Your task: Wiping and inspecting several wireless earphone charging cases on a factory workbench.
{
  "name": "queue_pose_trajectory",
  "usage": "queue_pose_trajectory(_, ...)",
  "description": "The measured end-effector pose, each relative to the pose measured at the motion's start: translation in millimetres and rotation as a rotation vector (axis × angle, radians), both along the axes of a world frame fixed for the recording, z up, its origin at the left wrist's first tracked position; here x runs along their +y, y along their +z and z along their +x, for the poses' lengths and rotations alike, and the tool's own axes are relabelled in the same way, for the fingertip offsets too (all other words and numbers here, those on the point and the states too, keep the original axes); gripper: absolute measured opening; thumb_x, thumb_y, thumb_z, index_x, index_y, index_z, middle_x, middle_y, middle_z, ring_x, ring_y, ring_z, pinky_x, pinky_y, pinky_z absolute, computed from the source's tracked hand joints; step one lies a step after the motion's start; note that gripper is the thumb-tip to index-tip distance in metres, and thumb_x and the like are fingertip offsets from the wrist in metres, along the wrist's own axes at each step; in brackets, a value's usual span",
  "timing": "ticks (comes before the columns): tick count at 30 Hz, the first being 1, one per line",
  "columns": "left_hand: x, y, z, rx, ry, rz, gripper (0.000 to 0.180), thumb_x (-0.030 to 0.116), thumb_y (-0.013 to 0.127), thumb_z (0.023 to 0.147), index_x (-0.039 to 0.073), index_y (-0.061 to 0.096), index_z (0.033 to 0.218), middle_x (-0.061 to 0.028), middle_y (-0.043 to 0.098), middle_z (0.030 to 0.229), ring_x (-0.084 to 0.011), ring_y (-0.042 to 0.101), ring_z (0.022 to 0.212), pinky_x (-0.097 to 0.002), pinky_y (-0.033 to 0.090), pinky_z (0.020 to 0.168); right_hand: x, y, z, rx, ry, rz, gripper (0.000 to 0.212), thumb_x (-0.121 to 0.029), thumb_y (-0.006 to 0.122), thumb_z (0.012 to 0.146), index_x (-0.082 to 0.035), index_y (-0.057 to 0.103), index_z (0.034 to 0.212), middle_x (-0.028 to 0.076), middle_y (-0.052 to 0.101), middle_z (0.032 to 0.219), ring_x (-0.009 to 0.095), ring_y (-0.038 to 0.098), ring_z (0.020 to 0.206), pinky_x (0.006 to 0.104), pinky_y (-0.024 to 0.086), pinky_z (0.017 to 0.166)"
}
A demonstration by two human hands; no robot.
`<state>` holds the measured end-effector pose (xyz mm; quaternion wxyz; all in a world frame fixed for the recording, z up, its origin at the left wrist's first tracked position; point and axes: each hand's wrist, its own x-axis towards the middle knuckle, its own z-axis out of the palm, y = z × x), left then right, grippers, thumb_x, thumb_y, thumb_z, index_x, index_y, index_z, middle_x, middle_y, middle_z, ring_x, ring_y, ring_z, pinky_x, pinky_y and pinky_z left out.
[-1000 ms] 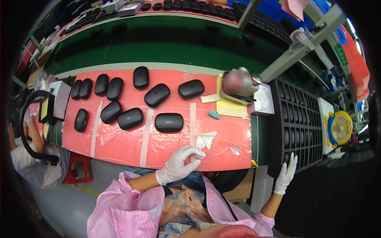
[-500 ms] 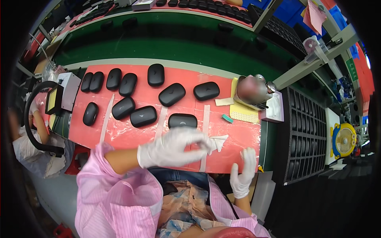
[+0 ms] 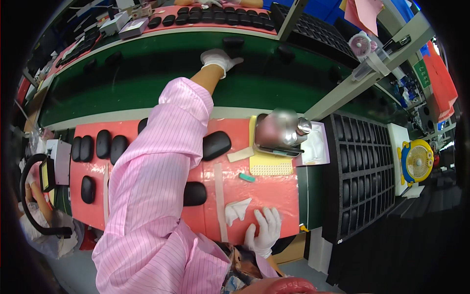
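My left arm in a pink striped sleeve stretches far across the red mat (image 3: 274, 196) to the green conveyor belt (image 3: 122, 93). My white-gloved left hand (image 3: 218, 60) lies on the belt with fingers apart, just below a black oval case (image 3: 234, 41); I see nothing in it. My gloved right hand (image 3: 265, 230) rests flat on the mat's near edge, beside a crumpled white cloth (image 3: 237, 209). Several more black oval cases lie on the mat, one (image 3: 216, 145) right of my sleeve and one (image 3: 195, 193) partly under it.
A black compartment tray (image 3: 362, 171) stands at the right, with a small yellow fan (image 3: 416, 161) beyond it. A rounded metal object (image 3: 279, 128) sits on a yellow pad. Another person's arm (image 3: 41, 210) shows at the left edge.
My left hand rose from the mat near the cloth and reached out to the green belt. My right hand came from the table's side onto the mat's near edge.
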<state>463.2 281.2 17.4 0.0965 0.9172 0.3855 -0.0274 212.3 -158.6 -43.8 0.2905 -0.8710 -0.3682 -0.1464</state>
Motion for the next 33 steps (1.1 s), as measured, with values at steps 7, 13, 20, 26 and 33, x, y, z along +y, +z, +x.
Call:
queue_pose_trajectory(7,34,-26,40,-0.192,-0.389,0.164,0.067,0.057,0.068,0.072,0.012,0.065,0.121,-0.019,0.039,0.144,-0.0332,0.036,0.134,-0.0431,0.033,0.108,0,-11,1,-0.074,-0.072,-0.003,0.034,-0.013,0.062,0.065,-0.015,0.075,0.097,0.008,0.066,0.109,0.031,0.061,0.101,0.0376,0.049,0.086)
queue_pose_trajectory(13,59,-26,57,-0.2,-0.291,0.013,0.075,0.059,0.073,0.064,0.021,0.062,0.128,-0.0214,0.026,0.151,-0.0426,0.026,0.138,-0.0501,0.025,0.114,-1,-15,-1,-0.047,-0.098,-0.025,0.033,-0.011,0.063,0.063,-0.02,0.074,0.093,0.005,0.066,0.104,0.028,0.063,0.095,0.0379,0.05,0.084)
queue_pose_trajectory(20,46,-8,28,-0.102,-0.464,0.008,0.074,0.056,0.074,0.064,0.018,0.062,0.127,-0.0222,0.032,0.144,-0.0433,0.042,0.128,-0.0444,0.039,0.106,-2,-17,2,-0.06,-0.068,0.023,0.032,-0.009,0.063,0.064,-0.019,0.073,0.092,0.005,0.066,0.105,0.029,0.062,0.096,0.0378,0.049,0.084)
queue_pose_trajectory(26,41,-19,15,-0.069,-0.39,0.03,0.084,0.059,0.073,0.064,0.018,0.054,0.135,-0.0216,0.024,0.148,-0.0412,0.022,0.141,-0.0531,0.034,0.108,4,-11,-2,-0.045,-0.093,0.062,0.032,-0.009,0.063,0.063,-0.02,0.075,0.091,0.003,0.067,0.104,0.027,0.062,0.097,0.0355,0.048,0.083)
queue_pose_trajectory(33,39,-9,8,-0.031,-0.348,-0.092,0.086,0.063,0.072,0.062,0.018,0.055,0.133,-0.0221,0.026,0.147,-0.0409,0.027,0.138,-0.0509,0.035,0.109,3,-15,-3,-0.057,-0.107,0.071,0.031,-0.009,0.065,0.062,-0.022,0.075,0.088,0.001,0.068,0.102,0.025,0.063,0.097,0.0358,0.047,0.082)
